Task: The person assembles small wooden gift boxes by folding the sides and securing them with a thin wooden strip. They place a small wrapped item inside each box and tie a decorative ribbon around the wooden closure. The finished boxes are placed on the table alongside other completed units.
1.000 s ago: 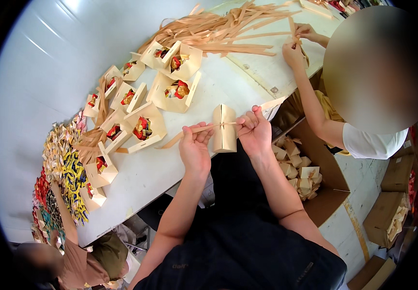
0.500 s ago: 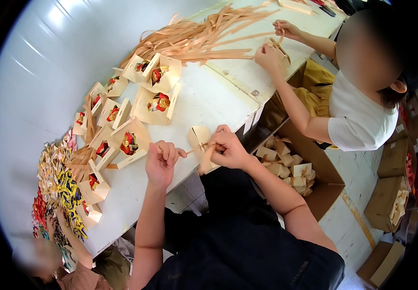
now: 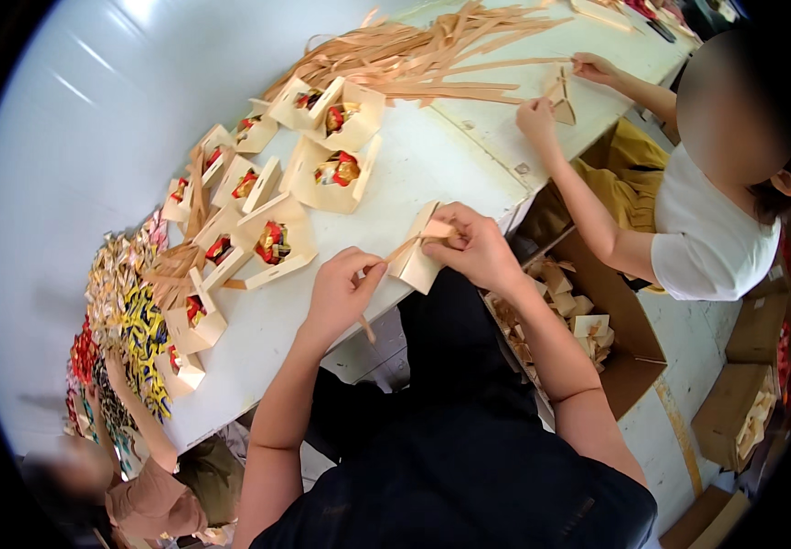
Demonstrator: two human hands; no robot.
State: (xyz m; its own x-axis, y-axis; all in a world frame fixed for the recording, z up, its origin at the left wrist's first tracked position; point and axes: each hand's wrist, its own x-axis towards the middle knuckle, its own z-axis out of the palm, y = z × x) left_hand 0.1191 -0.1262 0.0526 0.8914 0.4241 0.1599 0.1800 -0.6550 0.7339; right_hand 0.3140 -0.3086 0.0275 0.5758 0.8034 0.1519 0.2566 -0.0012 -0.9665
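Observation:
A closed cream paperboard box (image 3: 416, 265) lies at the table's near edge between my hands, with a tan ribbon (image 3: 403, 249) across its top. My left hand (image 3: 350, 285) is closed in a pinch on one end of that ribbon, left of the box, and a short tail hangs below the fingers. At the box's right side, my right hand (image 3: 476, 245) pinches a folded part of the same ribbon against the top. Its fingers partly hide the knot area. Left of my hands stands an open box (image 3: 297, 240) with wrapped sweets (image 3: 272, 243) inside.
Several more open boxes (image 3: 302, 169) with sweets stand to the left. Loose ribbons (image 3: 395, 55) lie along the back, and piled wrapped sweets (image 3: 144, 339) at far left. A co-worker at right handles another box (image 3: 560, 96). Below stands a carton (image 3: 629, 366) of tied boxes.
The whole view has shifted, moving the scene rightward. My right hand now holds a fold of ribbon over the box instead of a hanging strip. The co-worker's hands have moved apart around their box.

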